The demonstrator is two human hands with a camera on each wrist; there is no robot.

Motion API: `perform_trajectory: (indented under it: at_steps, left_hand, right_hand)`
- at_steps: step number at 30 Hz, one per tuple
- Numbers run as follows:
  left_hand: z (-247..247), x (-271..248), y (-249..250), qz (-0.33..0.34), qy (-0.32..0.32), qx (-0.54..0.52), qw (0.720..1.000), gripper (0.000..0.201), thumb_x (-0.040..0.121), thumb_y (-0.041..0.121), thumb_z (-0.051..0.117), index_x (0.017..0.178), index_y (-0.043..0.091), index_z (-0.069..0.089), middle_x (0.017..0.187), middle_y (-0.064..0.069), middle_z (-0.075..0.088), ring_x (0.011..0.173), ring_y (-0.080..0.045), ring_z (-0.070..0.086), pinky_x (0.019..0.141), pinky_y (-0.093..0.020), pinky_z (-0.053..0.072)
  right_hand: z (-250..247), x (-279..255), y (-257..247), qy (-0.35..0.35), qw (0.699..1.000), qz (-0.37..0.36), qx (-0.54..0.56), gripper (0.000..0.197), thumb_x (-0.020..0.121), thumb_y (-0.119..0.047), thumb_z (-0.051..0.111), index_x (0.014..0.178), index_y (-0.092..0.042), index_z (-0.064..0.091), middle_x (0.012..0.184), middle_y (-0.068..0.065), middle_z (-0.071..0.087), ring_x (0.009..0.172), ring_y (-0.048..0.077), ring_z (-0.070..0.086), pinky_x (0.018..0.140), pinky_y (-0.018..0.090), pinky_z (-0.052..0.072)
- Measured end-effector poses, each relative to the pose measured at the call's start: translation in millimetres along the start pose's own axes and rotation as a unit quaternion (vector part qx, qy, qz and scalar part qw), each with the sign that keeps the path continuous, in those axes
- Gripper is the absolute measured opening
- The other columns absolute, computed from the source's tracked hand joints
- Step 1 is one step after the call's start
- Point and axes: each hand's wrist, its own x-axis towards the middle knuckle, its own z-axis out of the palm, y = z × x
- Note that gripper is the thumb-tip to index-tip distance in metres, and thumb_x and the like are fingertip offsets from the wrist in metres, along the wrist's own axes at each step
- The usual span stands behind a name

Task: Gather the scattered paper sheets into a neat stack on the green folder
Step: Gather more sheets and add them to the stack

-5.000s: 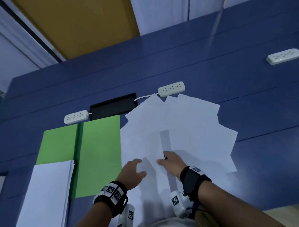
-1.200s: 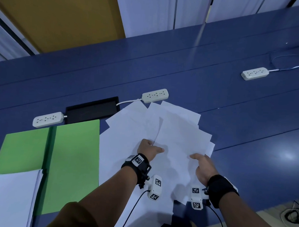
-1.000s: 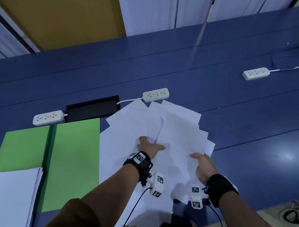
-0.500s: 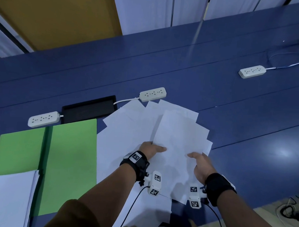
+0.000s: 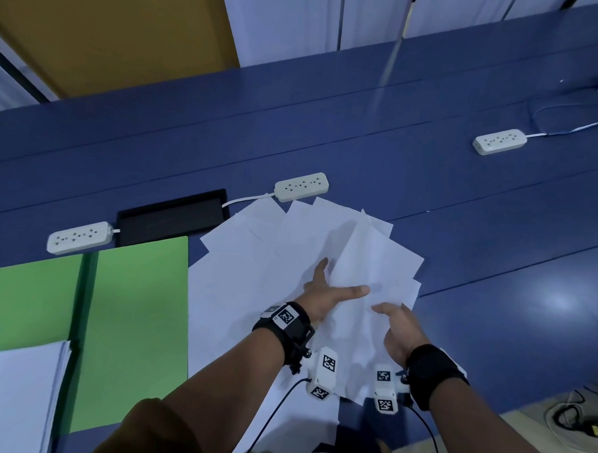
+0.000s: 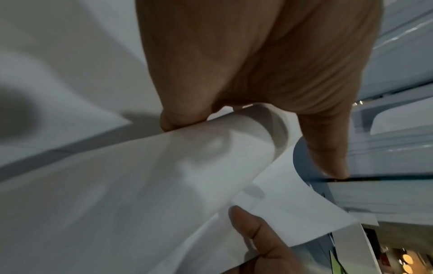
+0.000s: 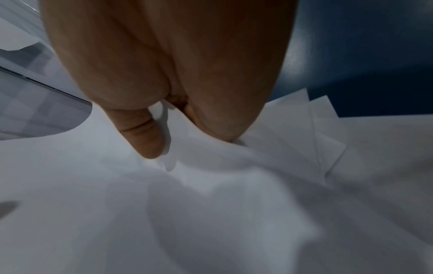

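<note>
Several white paper sheets [image 5: 254, 269] lie fanned across the blue table, just right of the open green folder [image 5: 136, 322]. A neat white stack [image 5: 16, 399] covers the folder's near left part. My left hand [image 5: 339, 286] pinches the left edge of the top sheets [image 5: 375, 260], thumb on top and fingers slid underneath; that edge curls upward [image 6: 234, 148]. My right hand [image 5: 389, 319] holds the near edge of the same sheets, thumb [image 7: 145, 140] pressed on top and fingers hidden below. The two thumbs nearly meet.
Three white power strips sit on the table: one [image 5: 301, 187] just beyond the papers, one [image 5: 79, 237] behind the folder, one [image 5: 500, 141] at far right with its cord. A black recessed panel [image 5: 171, 215] lies behind the folder. The table edge runs close at lower right.
My left thumb has stretched right across the top sheets toward the right thumb, and the sheets' left edge has lifted. Five seconds ago both hands lay lower on the pile.
</note>
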Motion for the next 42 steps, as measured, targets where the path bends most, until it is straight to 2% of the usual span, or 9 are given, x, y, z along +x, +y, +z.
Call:
perform_trajectory:
  at_steps: [4, 12, 18, 25, 29, 32, 36, 39, 42]
  left_hand:
    - [1.5, -18.0, 3.4, -0.039, -0.101, -0.131, 0.985, 0.141, 0.065, 0.038, 0.099, 0.162, 0.041, -0.005, 0.155, -0.003, 0.049, 0.131, -0.026, 0.059, 0.11, -0.053, 0.047]
    - [25.5, -27.8, -11.8, -0.041, -0.063, -0.139, 0.987, 0.14, 0.059, 0.028, 0.102, 0.163, 0.024, 0.008, 0.151, -0.007, 0.053, 0.126, -0.028, 0.063, 0.108, -0.052, 0.051]
    - [5.2, -46.0, 8.7, 0.188, 0.061, 0.114, 0.973, 0.025, 0.079, 0.013, 0.084, 0.102, 0.02, 0.077, 0.097, 0.004, 0.08, 0.093, -0.018, 0.076, 0.087, -0.036, 0.062]
    - [-27.5, -85.0, 5.4, 0.226, -0.082, 0.267, 0.933, 0.036, 0.093, 0.016, 0.075, 0.065, 0.036, 0.067, 0.069, 0.022, 0.057, 0.065, 0.0, 0.05, 0.07, -0.018, 0.041]
    - [-63.0, -97.8, -0.1, 0.163, -0.13, 0.124, 0.97, 0.02, 0.097, 0.008, 0.069, 0.115, 0.011, 0.078, 0.116, 0.002, 0.077, 0.111, -0.019, 0.072, 0.104, -0.035, 0.053]
    - [-87.7, -99.8, 0.8, 0.128, -0.141, 0.061, 0.98, 0.021, 0.09, 0.0, 0.072, 0.11, 0.001, 0.076, 0.111, -0.008, 0.077, 0.105, -0.019, 0.072, 0.097, -0.029, 0.052]
    - [-119.2, -98.1, 12.1, 0.052, -0.059, -0.059, 0.995, 0.015, 0.059, 0.001, 0.069, 0.071, 0.01, 0.071, 0.076, -0.005, 0.07, 0.071, -0.013, 0.068, 0.073, -0.024, 0.049]
    - [-149.9, -67.7, 20.6, 0.08, 0.032, 0.077, 0.993, 0.027, 0.078, 0.007, 0.069, 0.102, 0.016, 0.077, 0.101, -0.005, 0.072, 0.1, -0.021, 0.067, 0.082, -0.025, 0.05]
    - [-185.2, -21.8, 19.9, 0.073, 0.229, 0.338, 0.91, 0.047, 0.086, 0.027, 0.081, 0.129, 0.02, 0.064, 0.128, -0.009, 0.06, 0.123, -0.026, 0.058, 0.099, -0.031, 0.046]
  right_hand:
    - [-3.0, 6.7, 5.1, -0.018, 1.0, -0.008, 0.002, 0.037, 0.09, -0.002, 0.061, 0.122, -0.015, 0.073, 0.123, 0.001, 0.078, 0.123, 0.027, 0.067, 0.115, 0.044, 0.044]
    - [-3.3, 2.7, 2.3, -0.031, 0.999, -0.027, 0.012, 0.04, 0.093, 0.007, 0.05, 0.125, -0.004, 0.07, 0.12, 0.013, 0.078, 0.11, 0.031, 0.075, 0.094, 0.043, 0.057]
    - [-5.0, 9.7, 4.9, -0.022, 1.0, -0.02, 0.005, 0.028, 0.093, 0.0, 0.062, 0.119, -0.007, 0.071, 0.119, 0.008, 0.078, 0.115, 0.028, 0.069, 0.093, 0.036, 0.053]
    - [-5.3, 14.0, -0.5, -0.045, 0.993, -0.096, 0.048, 0.046, 0.087, 0.004, 0.066, 0.131, -0.009, 0.065, 0.124, 0.019, 0.074, 0.113, 0.041, 0.07, 0.102, 0.059, 0.054]
    - [2.2, 6.2, -10.0, -0.109, 0.991, -0.054, 0.058, 0.039, 0.087, 0.008, 0.065, 0.126, 0.005, 0.067, 0.126, 0.03, 0.07, 0.118, 0.052, 0.066, 0.109, 0.063, 0.048]
    - [14.9, -5.3, -16.7, -0.184, 0.983, -0.009, 0.029, 0.029, 0.087, 0.009, 0.064, 0.116, 0.011, 0.072, 0.123, 0.035, 0.069, 0.116, 0.053, 0.066, 0.108, 0.063, 0.048]
    - [22.0, -5.7, -14.2, -0.189, 0.981, 0.007, 0.039, 0.027, 0.088, 0.014, 0.059, 0.112, 0.014, 0.069, 0.114, 0.03, 0.073, 0.101, 0.044, 0.073, 0.082, 0.045, 0.062]
    - [14.8, 7.6, -0.7, -0.155, 0.986, 0.014, 0.058, 0.042, 0.081, 0.012, 0.063, 0.123, 0.017, 0.064, 0.126, 0.031, 0.07, 0.122, 0.05, 0.064, 0.111, 0.057, 0.048]
    - [8.4, 14.3, 8.2, -0.158, 0.982, 0.04, 0.098, 0.051, 0.083, 0.017, 0.056, 0.133, 0.011, 0.062, 0.132, 0.031, 0.067, 0.125, 0.051, 0.062, 0.116, 0.059, 0.042]
